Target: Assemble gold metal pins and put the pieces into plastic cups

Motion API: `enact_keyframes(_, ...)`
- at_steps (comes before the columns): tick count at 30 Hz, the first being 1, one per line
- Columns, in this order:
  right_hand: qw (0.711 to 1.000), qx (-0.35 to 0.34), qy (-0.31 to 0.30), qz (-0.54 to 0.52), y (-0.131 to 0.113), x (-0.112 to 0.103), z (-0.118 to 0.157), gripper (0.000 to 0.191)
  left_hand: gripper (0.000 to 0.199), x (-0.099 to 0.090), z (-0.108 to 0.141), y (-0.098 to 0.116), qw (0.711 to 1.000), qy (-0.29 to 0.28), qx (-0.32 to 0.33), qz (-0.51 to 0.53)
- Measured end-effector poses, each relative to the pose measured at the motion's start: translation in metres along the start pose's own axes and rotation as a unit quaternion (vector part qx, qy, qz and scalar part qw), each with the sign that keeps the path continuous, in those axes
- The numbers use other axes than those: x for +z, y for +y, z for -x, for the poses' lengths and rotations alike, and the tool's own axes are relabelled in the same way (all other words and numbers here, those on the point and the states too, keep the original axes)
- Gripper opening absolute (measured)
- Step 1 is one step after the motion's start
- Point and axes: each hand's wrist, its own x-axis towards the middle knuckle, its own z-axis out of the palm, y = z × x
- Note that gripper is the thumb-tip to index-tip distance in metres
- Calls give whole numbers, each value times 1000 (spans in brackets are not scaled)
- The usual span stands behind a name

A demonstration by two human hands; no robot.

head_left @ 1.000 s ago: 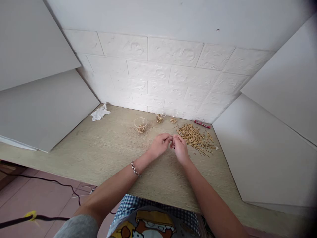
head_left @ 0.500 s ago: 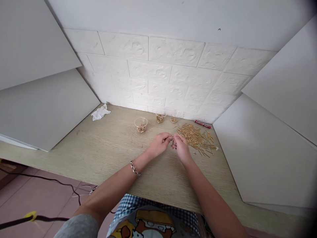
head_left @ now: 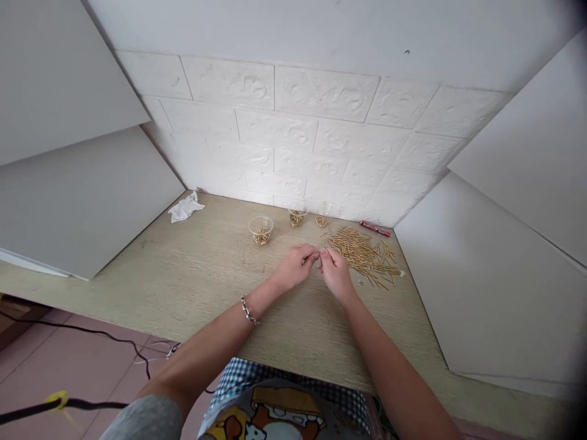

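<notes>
1. Left hand (head_left: 297, 267) and right hand (head_left: 335, 275): both grips narrow, fingertips meeting at frame centre; any held piece is too small to tell.
2. Short brass rods (head_left: 362, 256) lie loose just right of the right hand: judged light, stiff, slippery; pinch mid-shaft.
3. Clear plastic cups (head_left: 261, 230) stand upper centre on the counter (head_left: 206, 275).

The right hand (head_left: 337, 276) has shifted slightly rightward, nearer the pile of brass pins (head_left: 362, 256).
</notes>
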Motion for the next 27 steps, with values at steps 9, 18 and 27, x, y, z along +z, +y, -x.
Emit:
enact_keyframes(9,992,49,-34,-108,6,4,-2,33,24,4,1,-5,999,13,21,-25)
enact_keyframes(18,967,87,-32,-238,4,0,-4,35,27,-5,0,-3,1000,0,15,-19)
enact_keyframes(27,970,90,-28,-225,5,-2,-6,36,24,-1,1,-6,1000,23,11,-5)
